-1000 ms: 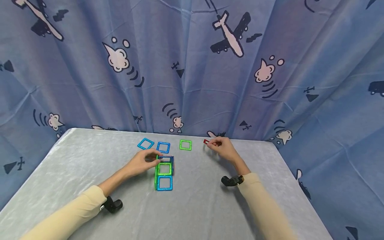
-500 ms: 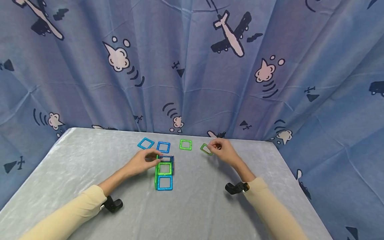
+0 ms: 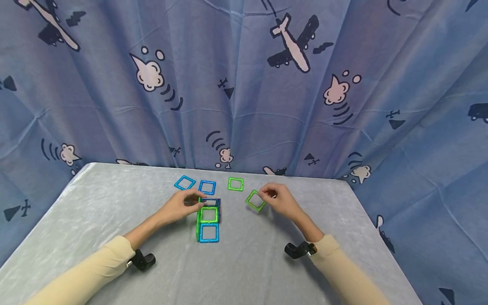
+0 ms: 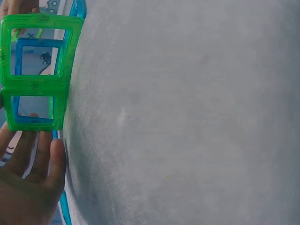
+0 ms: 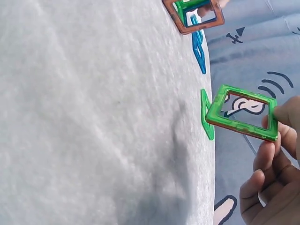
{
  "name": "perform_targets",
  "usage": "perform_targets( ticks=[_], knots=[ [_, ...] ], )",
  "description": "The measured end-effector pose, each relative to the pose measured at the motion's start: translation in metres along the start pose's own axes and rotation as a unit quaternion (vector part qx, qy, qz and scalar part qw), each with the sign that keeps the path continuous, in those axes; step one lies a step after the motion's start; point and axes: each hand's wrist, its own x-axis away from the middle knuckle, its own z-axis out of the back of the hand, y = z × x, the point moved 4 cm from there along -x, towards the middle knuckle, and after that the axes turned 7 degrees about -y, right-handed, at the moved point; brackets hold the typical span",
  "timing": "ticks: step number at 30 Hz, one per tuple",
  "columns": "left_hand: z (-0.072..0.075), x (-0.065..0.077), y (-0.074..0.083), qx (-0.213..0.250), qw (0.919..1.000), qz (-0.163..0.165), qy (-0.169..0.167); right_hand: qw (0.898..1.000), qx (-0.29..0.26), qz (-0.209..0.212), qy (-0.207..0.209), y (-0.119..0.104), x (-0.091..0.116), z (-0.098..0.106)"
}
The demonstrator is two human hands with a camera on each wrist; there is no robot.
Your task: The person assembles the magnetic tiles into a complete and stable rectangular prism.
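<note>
My left hand (image 3: 182, 206) grips the far left corner of a small structure of magnetic tiles (image 3: 209, 222), thumb and fingers around its back end. Green square tiles (image 4: 35, 85) make its left side, with blue ones behind them; an orange-brown tile (image 5: 201, 28) shows on its right side. To the right of it, my right hand (image 3: 282, 200) pinches a green square magnetic tile (image 5: 216, 105) by one edge, between thumb and fingers. This tile is held tilted above the table, and a reddish edge runs along its underside.
Behind the structure lie two loose blue tiles (image 3: 189, 178) and a loose green tile (image 3: 235, 189) on the grey tabletop (image 3: 152, 267). A blue patterned curtain (image 3: 244, 84) hangs just beyond the table's far edge. Both wrists wear a black camera mount (image 3: 142, 259).
My right hand has drawn toward me with its tile, which turned from showing a red edge to its green face. My left hand and the structure have stayed in place.
</note>
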Motion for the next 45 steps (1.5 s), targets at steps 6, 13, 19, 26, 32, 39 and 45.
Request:
perform_targets(
  ticks=[6, 13, 19, 26, 32, 39, 45],
  knots=[
    [0.0, 0.0, 0.0, -0.002, 1.0, 0.002, -0.001, 1.0, -0.008, -0.004, 0.0, -0.002, 0.004, -0.005],
    [0.0, 0.001, -0.001, -0.004, 1.0, 0.002, 0.0, 0.999, -0.04, -0.021, -0.021, -0.006, 0.012, -0.013],
    [0.0, 0.001, -0.002, -0.004, 1.0, 0.0, 0.0, 0.998, -0.056, -0.009, -0.033, -0.012, 0.019, -0.022],
    [0.0, 0.001, -0.002, -0.002, 1.0, -0.001, 0.0, 0.997, -0.064, -0.013, -0.033, -0.023, 0.025, -0.029],
    [0.0, 0.001, 0.0, -0.008, 1.0, -0.004, 0.001, 0.995, -0.085, -0.025, -0.035, -0.026, 0.027, -0.035],
    [0.0, 0.0, -0.001, -0.004, 1.0, -0.005, 0.0, 0.992, -0.103, -0.051, -0.062, -0.033, 0.029, -0.046],
    [-0.001, 0.001, 0.001, -0.007, 1.0, -0.005, 0.001, 0.989, -0.11, -0.061, -0.073, -0.047, 0.033, -0.057]
  ],
)
